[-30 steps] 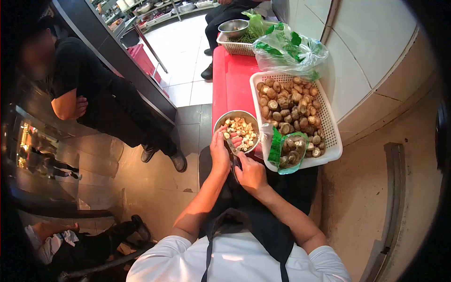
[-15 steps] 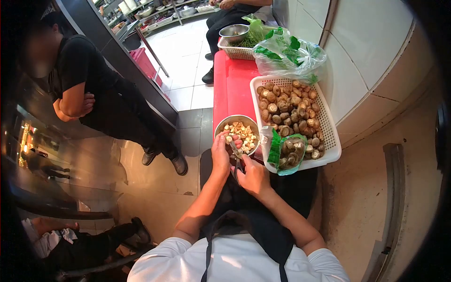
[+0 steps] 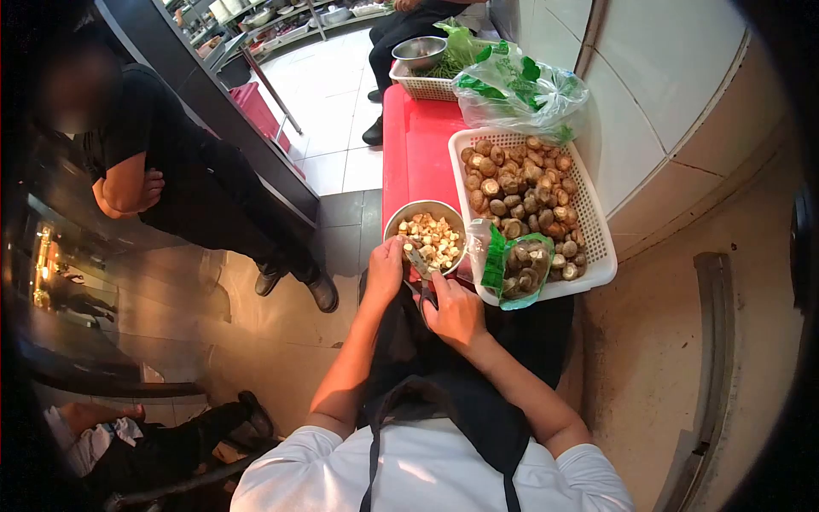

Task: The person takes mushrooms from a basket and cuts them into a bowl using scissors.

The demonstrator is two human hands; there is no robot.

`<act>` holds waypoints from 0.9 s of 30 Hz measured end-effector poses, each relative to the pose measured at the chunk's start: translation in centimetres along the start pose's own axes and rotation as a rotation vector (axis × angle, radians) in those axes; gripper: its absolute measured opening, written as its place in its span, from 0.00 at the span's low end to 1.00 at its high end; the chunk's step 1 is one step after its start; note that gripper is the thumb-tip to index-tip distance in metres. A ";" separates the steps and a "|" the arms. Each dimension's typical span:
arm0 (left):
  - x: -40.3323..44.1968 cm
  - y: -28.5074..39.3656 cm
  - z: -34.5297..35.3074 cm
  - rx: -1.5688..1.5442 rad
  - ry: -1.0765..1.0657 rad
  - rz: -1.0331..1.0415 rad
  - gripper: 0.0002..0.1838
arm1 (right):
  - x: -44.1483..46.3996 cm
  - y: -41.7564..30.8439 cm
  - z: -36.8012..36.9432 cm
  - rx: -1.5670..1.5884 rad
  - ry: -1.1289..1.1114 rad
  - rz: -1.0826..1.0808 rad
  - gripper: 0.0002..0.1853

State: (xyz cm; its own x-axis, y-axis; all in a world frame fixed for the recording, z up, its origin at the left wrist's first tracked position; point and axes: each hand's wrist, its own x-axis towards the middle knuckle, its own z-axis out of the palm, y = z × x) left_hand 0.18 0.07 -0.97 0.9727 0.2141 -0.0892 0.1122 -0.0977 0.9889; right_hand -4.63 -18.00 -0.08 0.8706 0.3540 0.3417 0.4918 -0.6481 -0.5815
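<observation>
My right hand (image 3: 455,312) is closed round the black handles of a pair of scissors (image 3: 418,263), whose blades point up over the near side of a metal bowl (image 3: 389,229). At the bowl's near left rim, my left hand (image 3: 386,268) has its fingers closed on a small pale mushroom piece (image 3: 408,247) by the blade tips. Pale cut mushroom pieces (image 3: 439,235) lie in the bowl. Just right of it stands a white perforated basket (image 3: 602,243) of whole brown shiitake mushrooms (image 3: 529,183). An open green-and-clear bag of mushrooms (image 3: 522,269) rests in its near corner.
The bowl and basket stand on a red surface (image 3: 414,141). Further back are a knotted plastic bag (image 3: 533,94), and a basket of greens (image 3: 426,88) with a steel bowl (image 3: 420,53). A tiled wall (image 3: 636,102) borders the right. A person with folded arms (image 3: 128,171) stands left; another sits beyond.
My left hand has moved slightly left and turned, its fingers now closer together at the bowl's rim. The scissors stay in my right hand. The whole view has shifted slightly.
</observation>
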 end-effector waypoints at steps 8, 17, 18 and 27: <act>-0.6 2.5 1.1 0.200 0.071 -0.059 0.24 | -0.4 0.6 1.2 0.141 -0.028 0.074 0.23; 0.5 1.4 0.6 0.120 -0.007 -0.079 0.23 | 0.6 -0.3 0.0 1.175 -0.277 0.711 0.17; 0.7 1.2 0.2 0.083 -0.037 -0.090 0.22 | 0.6 -0.3 -0.4 1.241 -0.255 0.757 0.16; 1.5 1.1 -0.9 -0.183 -0.045 -0.134 0.17 | -0.1 0.4 -0.1 1.273 -0.304 0.769 0.16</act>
State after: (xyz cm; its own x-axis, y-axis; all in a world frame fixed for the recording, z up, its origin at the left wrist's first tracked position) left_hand 1.59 1.17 0.11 0.9602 0.1690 -0.2223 0.2063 0.1071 0.9726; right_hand -4.55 -18.37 -0.28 0.8059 0.4357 -0.4008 -0.5227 0.2057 -0.8274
